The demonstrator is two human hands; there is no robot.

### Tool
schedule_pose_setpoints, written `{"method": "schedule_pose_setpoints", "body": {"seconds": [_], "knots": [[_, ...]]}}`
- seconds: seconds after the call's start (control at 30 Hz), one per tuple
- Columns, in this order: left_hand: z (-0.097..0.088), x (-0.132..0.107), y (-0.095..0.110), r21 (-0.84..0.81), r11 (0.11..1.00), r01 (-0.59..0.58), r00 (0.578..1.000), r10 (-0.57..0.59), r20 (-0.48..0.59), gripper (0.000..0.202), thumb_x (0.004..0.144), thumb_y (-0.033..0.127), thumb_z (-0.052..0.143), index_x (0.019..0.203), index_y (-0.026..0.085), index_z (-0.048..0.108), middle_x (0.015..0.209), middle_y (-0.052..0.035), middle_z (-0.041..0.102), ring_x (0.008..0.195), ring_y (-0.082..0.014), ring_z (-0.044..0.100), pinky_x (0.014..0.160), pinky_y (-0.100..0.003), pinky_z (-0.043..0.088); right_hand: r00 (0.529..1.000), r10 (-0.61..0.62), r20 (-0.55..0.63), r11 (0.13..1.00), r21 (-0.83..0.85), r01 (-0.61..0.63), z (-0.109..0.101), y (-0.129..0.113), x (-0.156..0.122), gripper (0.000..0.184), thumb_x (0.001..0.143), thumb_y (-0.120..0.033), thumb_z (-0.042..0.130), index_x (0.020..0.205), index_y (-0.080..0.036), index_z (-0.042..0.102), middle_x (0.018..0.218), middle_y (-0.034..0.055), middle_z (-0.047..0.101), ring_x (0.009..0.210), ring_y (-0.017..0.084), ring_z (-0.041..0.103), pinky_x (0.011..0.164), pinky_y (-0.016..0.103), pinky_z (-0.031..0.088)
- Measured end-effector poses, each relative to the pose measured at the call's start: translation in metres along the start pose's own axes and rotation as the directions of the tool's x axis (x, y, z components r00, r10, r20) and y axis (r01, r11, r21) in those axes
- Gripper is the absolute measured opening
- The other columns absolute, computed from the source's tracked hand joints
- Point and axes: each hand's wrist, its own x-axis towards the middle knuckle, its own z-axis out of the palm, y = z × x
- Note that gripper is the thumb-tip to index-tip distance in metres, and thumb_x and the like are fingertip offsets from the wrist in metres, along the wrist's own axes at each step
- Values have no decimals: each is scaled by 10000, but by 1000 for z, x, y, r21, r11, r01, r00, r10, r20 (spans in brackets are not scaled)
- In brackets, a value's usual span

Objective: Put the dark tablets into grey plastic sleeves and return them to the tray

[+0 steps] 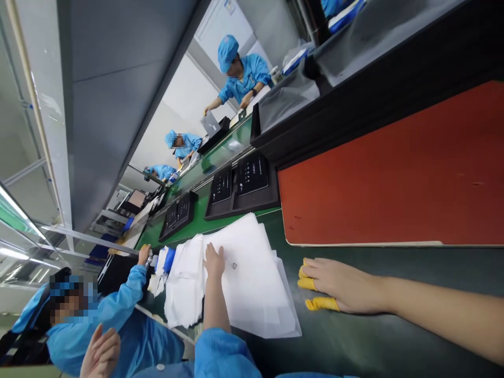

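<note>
My left hand [214, 261] lies flat on a stack of white sheets [252, 278], fingers stretched out and holding nothing; its arm comes up from a blue sleeve at the bottom. My right hand [334, 287] rests flat on the dark green table top [374, 336] just right of the stack. It is open, with yellow finger cots on several fingertips, and its bare forearm runs off to the right edge. A second, crumpled pile of white sheets [185, 289] lies left of the stack.
A large red mat [394, 173] lies beyond my right hand. Black trays holding dark panels [242, 186] sit on the green conveyor [197, 220]. A co-worker in blue [118, 315] sits close on my left. Several more people in blue work further down the line.
</note>
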Motion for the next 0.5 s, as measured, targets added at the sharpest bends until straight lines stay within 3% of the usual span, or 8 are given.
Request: {"method": "schedule_pose_setpoints", "body": {"seconds": [0.1, 0.17, 0.27, 0.33, 0.4, 0.5], "knots": [[-29, 5, 22, -60, 987, -151, 989, 151, -9, 534, 814, 406, 448, 1303, 209, 363, 1352, -114, 423, 1268, -268, 342, 995, -410, 339, 997, -26, -70, 999, -27, 24, -2, 1, 4, 385, 874, -462, 357, 707, -182, 561, 699, 50, 533, 646, 164, 417, 585, 301, 307], [-52, 6, 45, -89, 965, -246, 968, 241, -66, 539, 829, 399, 424, 1320, 190, 350, 1379, -106, 388, 1279, -239, 330, 1017, -354, 319, 994, -31, -107, 999, -31, 28, -2, 4, 7, 373, 868, -453, 383, 677, -180, 551, 672, 43, 528, 629, 156, 413, 568, 292, 304], [-86, 7, 92, -134, 892, -431, 900, 415, -135, 544, 836, 386, 412, 1334, 177, 349, 1393, -79, 371, 1284, -204, 325, 1045, -304, 275, 991, 15, -135, 1000, -10, -17, -3, 8, 10, 349, 856, -444, 415, 681, -178, 557, 666, 37, 528, 628, 148, 418, 545, 276, 294], [-102, 12, 130, -134, 839, -527, 849, 513, -125, 539, 830, 365, 430, 1320, 147, 375, 1373, -93, 397, 1267, -207, 348, 1048, -303, 264, 990, 37, -140, 999, -5, -38, -4, 9, 9, 329, 853, -435, 424, 710, -180, 574, 687, 36, 539, 644, 147, 429, 548, 273, 292], [-104, 20, 169, -112, 825, -554, 832, 549, -74, 529, 823, 340, 454, 1303, 127, 396, 1356, -109, 418, 1255, -221, 361, 1046, -319, 257, 989, 39, -140, 999, -14, -41, -4, 9, 8, 325, 852, -433, 426, 724, -182, 589, 700, 36, 548, 657, 147, 435, 557, 274, 291], [-83, 33, 220, -139, 879, -455, 886, 462, 21, 488, 806, 344, 489, 1248, 143, 449, 1319, -108, 463, 1247, -225, 368, 1031, -321, 261, 990, 33, -136, 998, -41, -39, -6, 8, 5, 335, 850, -439, 428, 745, -181, 613, 712, 40, 559, 664, 147, 440, 569, 276, 302]]}}
